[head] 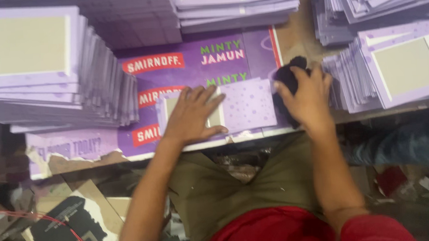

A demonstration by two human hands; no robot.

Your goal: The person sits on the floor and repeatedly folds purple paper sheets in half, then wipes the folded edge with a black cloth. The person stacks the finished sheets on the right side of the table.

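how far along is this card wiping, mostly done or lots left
Hard to say. In hand: the left hand presses one lilac card flat while the right hand grips a dark cloth at its edge. Tall card stacks sit to the left, behind and to the right, but the picture doesn't show which are finished and which are waiting.
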